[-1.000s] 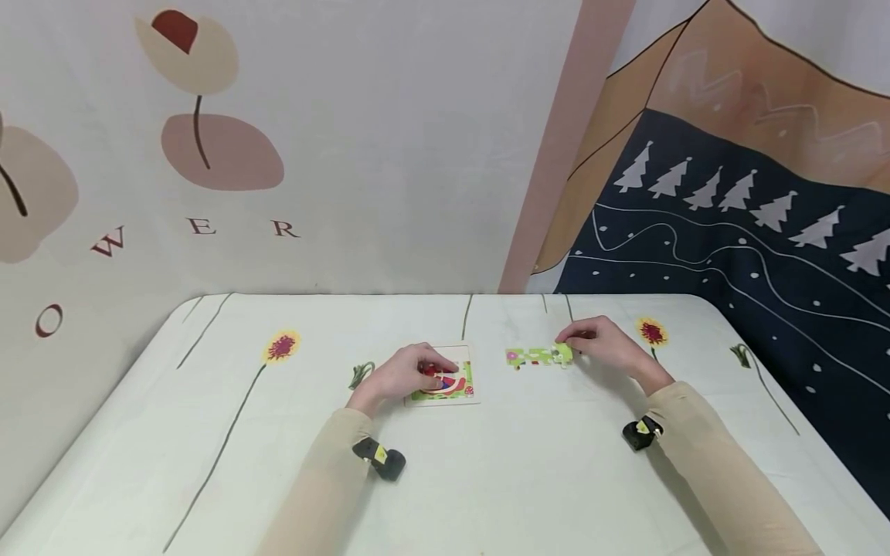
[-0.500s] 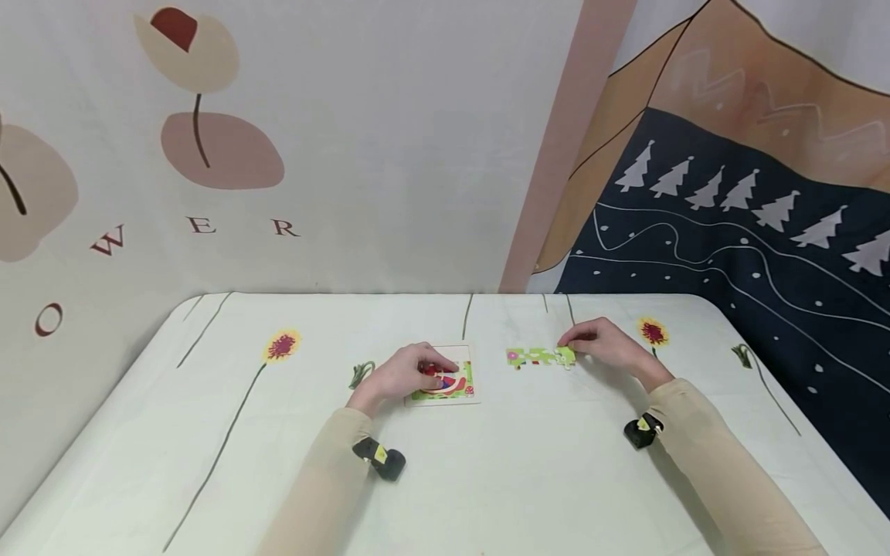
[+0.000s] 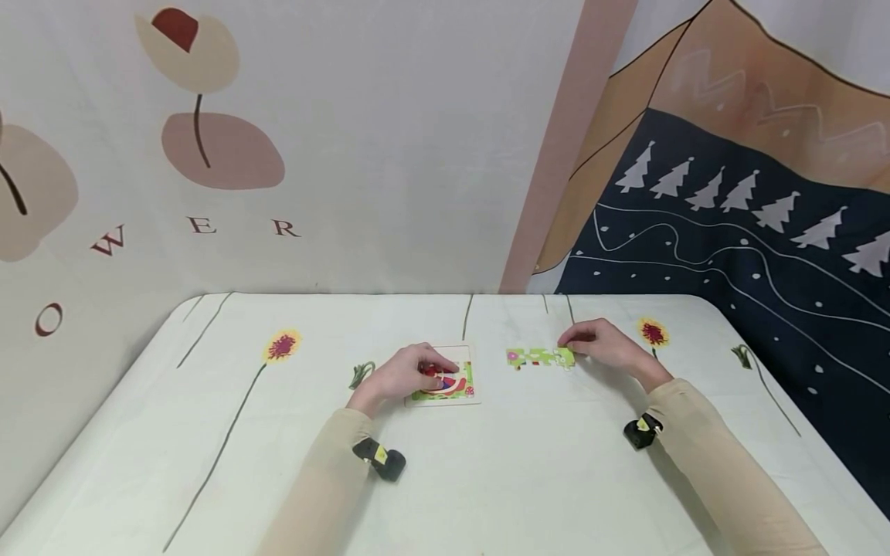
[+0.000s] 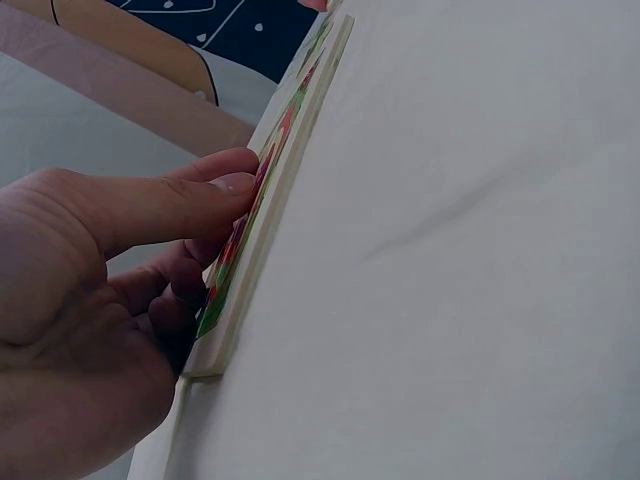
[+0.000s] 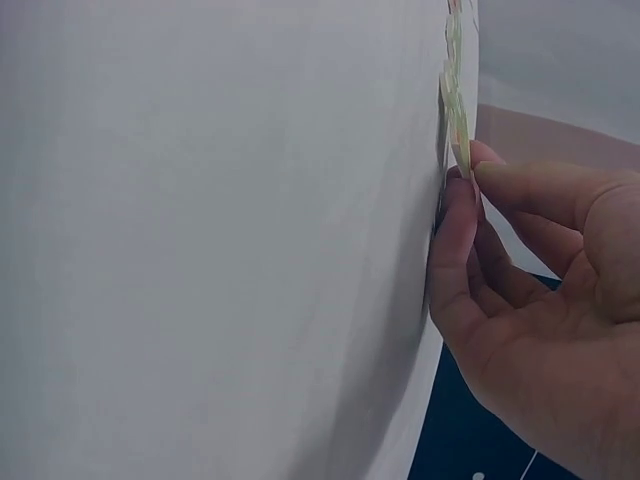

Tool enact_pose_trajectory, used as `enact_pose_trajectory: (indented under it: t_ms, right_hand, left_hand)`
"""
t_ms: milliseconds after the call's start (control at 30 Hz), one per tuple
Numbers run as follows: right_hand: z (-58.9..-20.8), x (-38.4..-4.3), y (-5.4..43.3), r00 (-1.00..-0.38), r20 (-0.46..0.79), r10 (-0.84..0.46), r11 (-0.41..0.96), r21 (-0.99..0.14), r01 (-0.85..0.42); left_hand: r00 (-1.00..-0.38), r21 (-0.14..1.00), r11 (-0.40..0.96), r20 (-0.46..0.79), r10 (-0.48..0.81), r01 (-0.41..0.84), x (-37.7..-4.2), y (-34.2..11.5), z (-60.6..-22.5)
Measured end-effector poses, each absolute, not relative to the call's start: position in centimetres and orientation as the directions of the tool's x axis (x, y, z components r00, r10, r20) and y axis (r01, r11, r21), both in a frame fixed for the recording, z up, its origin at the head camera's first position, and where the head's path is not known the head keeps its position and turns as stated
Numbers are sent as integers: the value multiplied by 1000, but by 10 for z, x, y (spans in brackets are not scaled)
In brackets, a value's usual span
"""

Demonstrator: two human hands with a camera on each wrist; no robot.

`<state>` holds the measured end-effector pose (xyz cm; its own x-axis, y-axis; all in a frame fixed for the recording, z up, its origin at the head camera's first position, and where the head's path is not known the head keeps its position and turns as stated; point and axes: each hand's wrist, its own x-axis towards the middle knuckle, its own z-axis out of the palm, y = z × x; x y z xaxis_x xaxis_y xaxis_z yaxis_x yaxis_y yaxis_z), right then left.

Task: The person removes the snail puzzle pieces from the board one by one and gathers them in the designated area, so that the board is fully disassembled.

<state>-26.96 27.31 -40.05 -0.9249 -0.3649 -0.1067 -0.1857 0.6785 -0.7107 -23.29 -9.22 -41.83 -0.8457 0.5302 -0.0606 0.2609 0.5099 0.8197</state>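
A flat square jigsaw puzzle board (image 3: 442,401) with a pale frame lies on the table, its colourful picture partly covered by my left hand (image 3: 406,374). The thumb and fingertips of that hand rest on the printed pieces; in the left wrist view the thumb (image 4: 237,184) touches the picture. To the right of the board lies a short row of green puzzle pieces (image 3: 531,357). At the row's right end my right hand (image 3: 603,345) pinches a light green puzzle piece (image 3: 565,357) by its edge. In the right wrist view this piece (image 5: 459,140) is seen edge-on between thumb and fingers.
A white cloth printed with flowers covers the table (image 3: 514,479). Behind it hangs a pale printed curtain (image 3: 389,154), and a dark blue one with white trees (image 3: 737,232) stands at the right. Each forearm wears a black wrist camera (image 3: 378,458).
My right hand has shifted slightly to the right with the light green piece, which now lies flatter and more in line with the row. The left hand has stayed in place.
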Motion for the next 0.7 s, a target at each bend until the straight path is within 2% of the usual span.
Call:
enact_pose_trajectory:
  t_ms: [433,700]
  right_hand:
    - [-400,-266,278,-935,-99,-340,675,-718,-170]
    - [-393,-263,273,-932,-64,-357,686,-695,-215]
  left_hand:
    - [-848,823,508,-62,526,255,-232,-89,-419]
    - [-871,828,519,-82,485,211,-231,-89,-419]
